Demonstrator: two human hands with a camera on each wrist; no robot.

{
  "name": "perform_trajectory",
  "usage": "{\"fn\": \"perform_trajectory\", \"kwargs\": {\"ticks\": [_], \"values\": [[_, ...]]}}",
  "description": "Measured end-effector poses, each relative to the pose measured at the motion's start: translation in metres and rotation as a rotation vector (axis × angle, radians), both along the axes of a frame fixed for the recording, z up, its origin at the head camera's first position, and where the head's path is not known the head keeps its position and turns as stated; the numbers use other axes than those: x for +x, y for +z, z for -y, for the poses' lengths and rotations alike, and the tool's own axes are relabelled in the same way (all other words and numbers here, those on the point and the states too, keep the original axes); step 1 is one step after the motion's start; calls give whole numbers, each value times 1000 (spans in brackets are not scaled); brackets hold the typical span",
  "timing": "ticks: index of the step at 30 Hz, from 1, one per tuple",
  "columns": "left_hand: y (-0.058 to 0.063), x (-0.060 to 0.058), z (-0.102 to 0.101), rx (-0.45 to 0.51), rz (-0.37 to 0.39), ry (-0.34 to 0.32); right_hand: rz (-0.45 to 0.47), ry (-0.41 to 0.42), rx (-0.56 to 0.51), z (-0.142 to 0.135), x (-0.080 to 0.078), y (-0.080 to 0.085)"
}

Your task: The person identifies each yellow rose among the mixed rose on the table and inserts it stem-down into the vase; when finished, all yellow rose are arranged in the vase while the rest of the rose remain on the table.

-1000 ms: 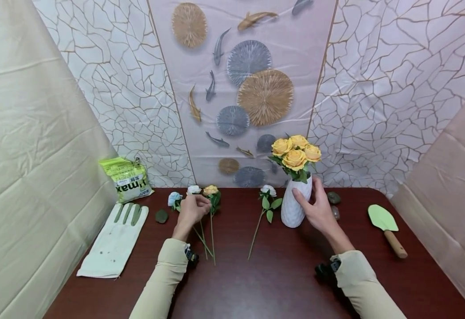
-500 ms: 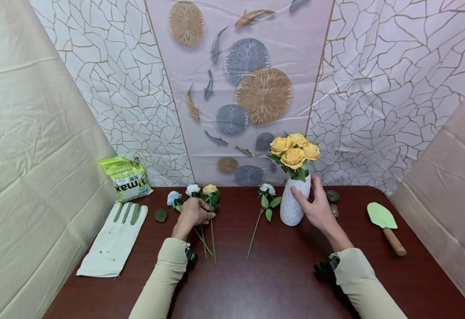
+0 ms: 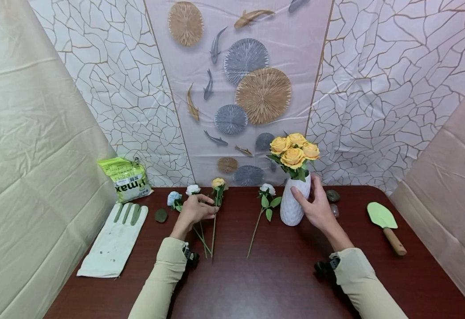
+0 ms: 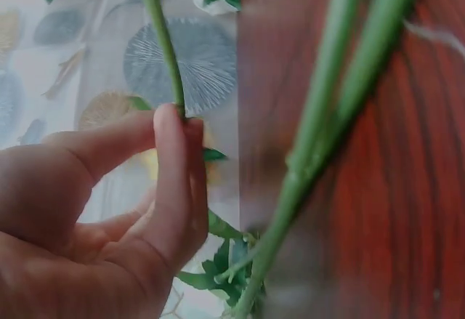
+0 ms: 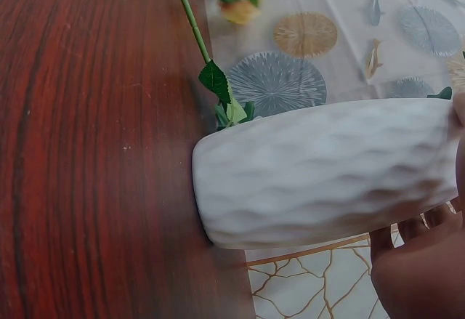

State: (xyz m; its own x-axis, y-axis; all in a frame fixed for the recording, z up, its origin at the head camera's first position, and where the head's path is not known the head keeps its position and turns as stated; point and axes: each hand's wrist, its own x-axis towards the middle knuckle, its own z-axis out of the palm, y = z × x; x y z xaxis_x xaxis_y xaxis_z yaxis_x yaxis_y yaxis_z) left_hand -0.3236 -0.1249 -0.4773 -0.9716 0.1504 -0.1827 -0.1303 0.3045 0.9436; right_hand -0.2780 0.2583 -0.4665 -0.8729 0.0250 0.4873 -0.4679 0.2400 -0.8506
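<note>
My left hand [image 3: 195, 210] pinches the green stem [image 4: 166, 43] of a yellow rose [image 3: 218, 183] between thumb and fingertips. The rose's head tilts up beyond my fingers, and its stem runs down toward me. Beside it lie a white rose [image 3: 193, 189] and a blue rose [image 3: 174, 198], their stems partly hidden by my left hand. My right hand [image 3: 319, 212] grips the upper right side of a white textured vase [image 3: 293, 204]. Several yellow roses [image 3: 294, 157] stand in the vase, which tilts slightly to the right. In the right wrist view the vase [image 5: 320, 177] fills the middle.
Left of the vase lies another white rose [image 3: 267, 190] with leaves. Stones [image 3: 333, 196] sit behind my right hand, and a dark stone [image 3: 161, 215] at left. A work glove [image 3: 112, 243] and green bag [image 3: 126, 179] are far left. A green trowel [image 3: 383, 217] lies at right.
The left fingers have taken the yellow rose's stem. Its head has lifted and shifted right, away from the white and blue roses. The right hand and vase stay put.
</note>
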Motion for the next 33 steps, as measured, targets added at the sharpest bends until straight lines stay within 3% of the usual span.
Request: {"fn": "perform_trajectory", "kwargs": {"ticks": [6,11,16,19,23,28,33], "values": [[6,0,-13,187,-60,-63,4,0,-3,-1,0,0],[13,8,-31,305,-121,-95,4,0,-3,0,0,-1],[20,19,-51,440,-124,-108,22,-2,10,1,3,-2],[29,21,-63,519,-185,-85,28,-11,21,1,4,-2],[50,20,-80,691,-304,-1,20,-22,29,1,3,-1],[88,19,-105,918,-434,103,10,-27,29,0,3,-1],[115,28,-135,1024,-540,116,3,-22,30,0,3,1]]}}
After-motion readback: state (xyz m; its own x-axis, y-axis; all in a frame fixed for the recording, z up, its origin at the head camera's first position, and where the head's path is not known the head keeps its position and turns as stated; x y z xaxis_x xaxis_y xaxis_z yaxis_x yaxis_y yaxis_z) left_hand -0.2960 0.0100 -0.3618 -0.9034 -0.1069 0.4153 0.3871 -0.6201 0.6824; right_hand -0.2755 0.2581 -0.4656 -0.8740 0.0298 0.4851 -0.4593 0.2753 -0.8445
